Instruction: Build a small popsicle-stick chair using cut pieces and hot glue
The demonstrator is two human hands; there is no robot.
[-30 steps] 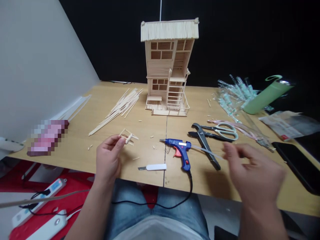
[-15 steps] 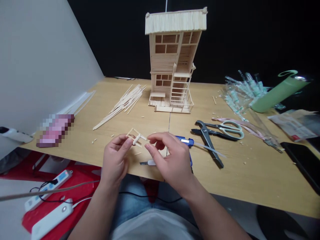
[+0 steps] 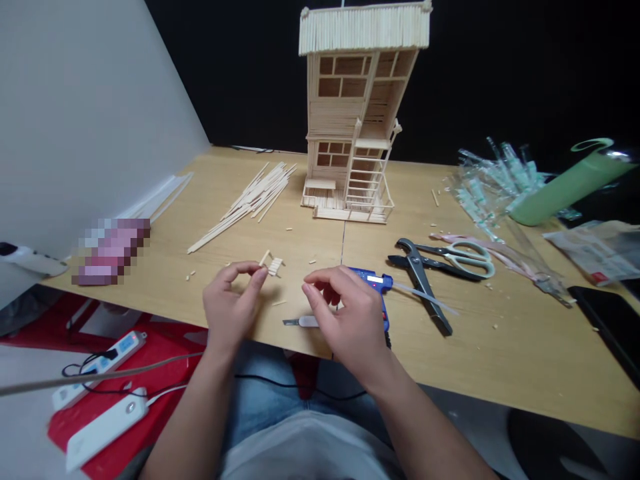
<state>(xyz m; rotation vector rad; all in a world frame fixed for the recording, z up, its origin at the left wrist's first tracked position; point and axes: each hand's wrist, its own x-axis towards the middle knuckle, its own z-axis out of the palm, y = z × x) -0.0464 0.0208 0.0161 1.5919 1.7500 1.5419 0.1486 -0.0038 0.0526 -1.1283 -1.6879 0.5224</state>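
Between the thumb and index finger of my left hand [image 3: 234, 297] is a small wooden stick piece [image 3: 275, 266], with short slats side by side and thin sticks jutting out. My right hand [image 3: 343, 310] is to the right, apart from the piece, thumb and index fingertips close together; whether anything tiny is between them cannot be made out. Partly behind my right hand lies a blue glue gun [image 3: 385, 284] with a clear glue stick in it. A craft knife [image 3: 306, 321] lies left of that hand.
A stick house [image 3: 365, 100] stands at the back, with loose sticks [image 3: 250, 200] to its left. Pliers [image 3: 425, 287], scissors [image 3: 465, 259], a green bottle [image 3: 560, 190], plastic wrappers [image 3: 493, 180] and a black phone [image 3: 607, 327] are on the right. Power strips [image 3: 107, 427] lie lower left.
The stick piece has turned in my left hand so its slats show. My right hand has moved slightly away from it. The whole view has shifted a little.
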